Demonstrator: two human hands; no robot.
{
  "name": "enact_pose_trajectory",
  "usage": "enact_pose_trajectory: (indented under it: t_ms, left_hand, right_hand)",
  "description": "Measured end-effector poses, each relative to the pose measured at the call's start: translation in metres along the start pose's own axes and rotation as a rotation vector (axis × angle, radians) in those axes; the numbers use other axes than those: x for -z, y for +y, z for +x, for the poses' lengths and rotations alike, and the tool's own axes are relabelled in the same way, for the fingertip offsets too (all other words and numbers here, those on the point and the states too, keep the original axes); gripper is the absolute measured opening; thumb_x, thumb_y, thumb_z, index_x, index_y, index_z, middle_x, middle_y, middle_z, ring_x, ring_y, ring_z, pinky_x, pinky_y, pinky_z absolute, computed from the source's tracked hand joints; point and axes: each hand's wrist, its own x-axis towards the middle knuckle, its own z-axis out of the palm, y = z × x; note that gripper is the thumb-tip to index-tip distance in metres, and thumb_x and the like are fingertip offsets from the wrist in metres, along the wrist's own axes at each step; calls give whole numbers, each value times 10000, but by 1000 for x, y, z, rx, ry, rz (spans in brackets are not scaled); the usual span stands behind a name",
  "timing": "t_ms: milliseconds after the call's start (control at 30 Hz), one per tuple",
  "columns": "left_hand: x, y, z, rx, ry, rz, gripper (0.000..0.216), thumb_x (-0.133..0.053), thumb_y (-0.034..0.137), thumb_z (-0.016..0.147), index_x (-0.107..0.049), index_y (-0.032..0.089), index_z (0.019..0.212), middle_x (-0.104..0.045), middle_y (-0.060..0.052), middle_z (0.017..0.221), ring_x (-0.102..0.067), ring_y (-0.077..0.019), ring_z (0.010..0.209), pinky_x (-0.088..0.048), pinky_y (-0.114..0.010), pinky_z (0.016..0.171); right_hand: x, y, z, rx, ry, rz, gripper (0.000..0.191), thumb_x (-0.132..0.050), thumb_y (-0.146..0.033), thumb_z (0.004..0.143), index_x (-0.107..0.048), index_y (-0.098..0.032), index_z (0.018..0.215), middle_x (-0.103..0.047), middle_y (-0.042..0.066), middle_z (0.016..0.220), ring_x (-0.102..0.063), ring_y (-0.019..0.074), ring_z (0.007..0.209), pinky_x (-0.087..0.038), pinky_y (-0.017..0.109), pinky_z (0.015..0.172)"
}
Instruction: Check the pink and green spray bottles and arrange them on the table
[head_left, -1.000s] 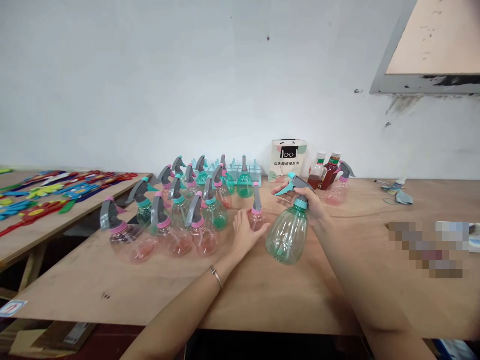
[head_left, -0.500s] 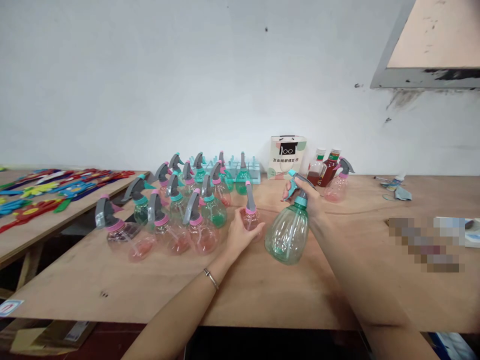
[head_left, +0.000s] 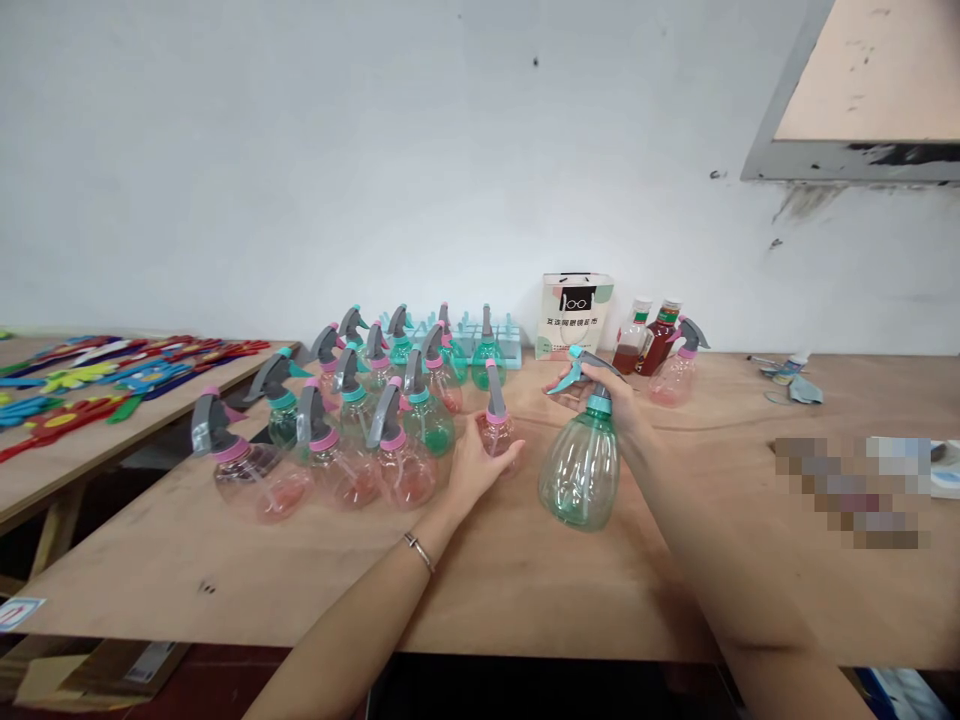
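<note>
My right hand [head_left: 592,390] grips a green spray bottle [head_left: 581,480] by its grey neck, with the fingers near the turquoise trigger. This clear green bottle hangs nearly upright, and whether its base touches the table cannot be told. Curved around the left side of a small pink spray bottle [head_left: 496,430] is my left hand [head_left: 480,460], its thumb pointing right. To the left, several pink and green spray bottles stand in a group, among them a front pink one [head_left: 405,475] and a green one [head_left: 429,425].
Along the wall are a turquoise rack [head_left: 510,350], a paper bag [head_left: 577,315], two sauce bottles [head_left: 658,340] and another pink spray bottle [head_left: 673,378]. Further right lies a small tube with a cloth [head_left: 805,389]. Colourful felt pieces [head_left: 157,380] cover a second table at left.
The green spray bottle has swung more upright and slightly right, and the right fingers have loosened around its trigger. My left hand and the small pink bottle have shifted slightly left.
</note>
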Motion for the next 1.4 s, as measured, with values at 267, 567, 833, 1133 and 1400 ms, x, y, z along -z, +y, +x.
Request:
enact_pose_trajectory:
  t_ms: [267, 567, 833, 1133, 1400]
  left_hand:
    - [-2, -2, 1, -14, 5, -27, 691, -802, 449, 694, -431, 209, 1226, -673, -129, 1186, -653, -304, 1146, -500, -456, 984]
    - [-2, -2, 0, -4, -9, -29, 693, -790, 464, 707, -423, 201, 1233, -667, -134, 1201, -652, -301, 1152, -499, -455, 990]
    - [0, 0, 0, 8, -21, -40, 680, -787, 463, 711, -423, 205, 1225, -668, -130, 1204, -667, -294, 1114, -507, -450, 968]
    - [0, 0, 0, 9, -20, -44, 679, -794, 439, 701, -422, 213, 1222, -668, -119, 1192, -661, -297, 1135, -488, -457, 1000]
    - [0, 0, 1, -8, -18, -35, 680, -791, 436, 700, -422, 203, 1221, -643, -141, 1246, -644, -304, 1170, -489, -455, 999]
  right_hand:
    - [-1, 4, 0, 201, 209, 10, 299, -768, -493, 682, -618, -235, 669, -650, 9, 606, -714, 253, 817, -588, 398, 796]
    - [-5, 3, -1, 148, 98, -26, 286, -786, -486, 679, -682, -234, 765, -718, 11, 722, -710, 215, 796, -580, 360, 798]
    - [0, 4, 0, 105, 73, -21, 311, -772, -517, 696, -684, -238, 803, -739, 15, 804, -712, 212, 879, -568, 346, 809]
    - [3, 6, 1, 86, 131, -226, 328, -783, -487, 700, -634, -212, 601, -639, -1, 565, -676, 185, 673, -538, 310, 689]
    - [48, -12, -1, 201, 333, -679, 328, -761, -494, 737, -753, -236, 939, -726, 12, 835, -663, 201, 828, -514, 327, 750]
